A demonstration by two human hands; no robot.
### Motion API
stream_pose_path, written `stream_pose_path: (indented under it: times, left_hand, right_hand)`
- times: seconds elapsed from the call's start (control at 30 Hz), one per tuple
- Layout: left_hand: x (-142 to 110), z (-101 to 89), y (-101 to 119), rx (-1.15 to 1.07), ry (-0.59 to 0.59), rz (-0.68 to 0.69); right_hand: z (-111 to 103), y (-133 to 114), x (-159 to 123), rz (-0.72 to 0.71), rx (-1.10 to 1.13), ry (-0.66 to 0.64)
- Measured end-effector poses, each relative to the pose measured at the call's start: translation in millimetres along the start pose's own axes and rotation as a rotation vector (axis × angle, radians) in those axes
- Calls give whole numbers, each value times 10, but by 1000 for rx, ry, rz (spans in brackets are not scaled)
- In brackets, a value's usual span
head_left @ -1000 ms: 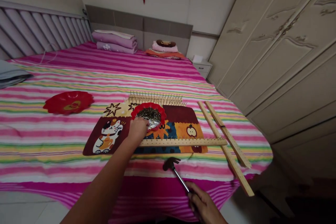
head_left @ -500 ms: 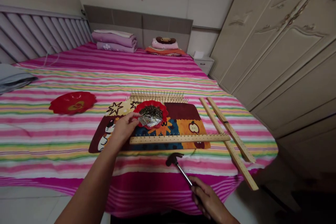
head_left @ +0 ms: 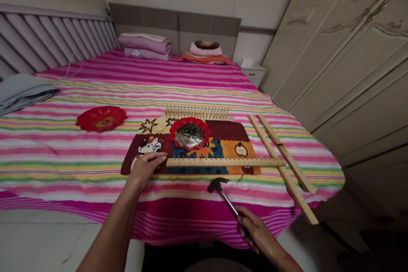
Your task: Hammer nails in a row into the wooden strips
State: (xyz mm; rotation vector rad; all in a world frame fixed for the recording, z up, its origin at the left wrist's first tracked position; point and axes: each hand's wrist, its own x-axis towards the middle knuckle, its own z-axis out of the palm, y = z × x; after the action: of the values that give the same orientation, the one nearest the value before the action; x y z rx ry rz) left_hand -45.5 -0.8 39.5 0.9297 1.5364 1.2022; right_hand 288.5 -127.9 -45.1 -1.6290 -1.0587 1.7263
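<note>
In my right hand (head_left: 255,227) is a claw hammer (head_left: 228,199), gripped by its dark handle, its head above the bed's front part. My left hand (head_left: 145,170) has its thumb and fingers pinched together beside the left end of a wooden strip (head_left: 223,162). Anything between those fingertips is too small to make out. Along the strip run holes and a row of small nails. Behind it, a red scalloped bowl (head_left: 172,136) holds a heap of nails (head_left: 190,134). Bowl and strip lie on a patterned mat (head_left: 226,131).
Beyond the mat stand wooden pieces bristling with nails (head_left: 197,112). Two bare-looking wooden strips (head_left: 298,195) lie at right, one under the nailed strip's end. A red scalloped dish (head_left: 102,118) and grey cloth (head_left: 25,91) are at left on the striped bed (head_left: 95,161).
My left hand has come out of the nail bowl and moved toward me, to the strip's left end. My right hand still holds the hammer. The view has shifted slightly.
</note>
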Motion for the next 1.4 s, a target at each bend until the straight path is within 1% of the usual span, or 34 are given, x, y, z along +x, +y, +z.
stream_pose_path:
  times: [0.07, 0.2, 0.33, 0.57, 0.7, 0.87, 1.0, 1.17, 1.27, 1.33, 1.4]
  left_hand:
    - [47, 25, -75, -25, 24, 1]
    - [131, 59, -215, -61, 35, -20]
    - [168, 81, -286, -60, 39, -14]
    - [189, 130, -293, -29, 38, 33]
    - [208, 124, -311, 17, 26, 41]
    - [229, 96, -353, 127, -3, 59]
    - [199, 111, -340, 265, 33, 114]
    - [123, 172, -337, 260, 104, 154]
    - [83, 198, -346, 283, 126, 182]
    - [64, 204, -351, 301, 136, 201]
    - [53, 204, -361, 320, 145, 217]
  right_hand:
    - [3, -2, -2, -2, 3, 3]
    - [4, 19, 7, -2, 10, 2]
    - [-2, 17, 7, -3, 20, -10]
    - [9, -43, -26, 13, 9, -1]
    - [20, -43, -36, 6, 16, 4]
    - [13, -29, -24, 3, 17, 10]
    - [12, -10, -11, -7, 11, 7]
    - [91, -5, -80, -48, -18, -13]
    - [205, -122, -153, -70, -44, -47]
    - [307, -293, -180, -102, -83, -78]
    - [422, -533, -172, -174, -128, -119]
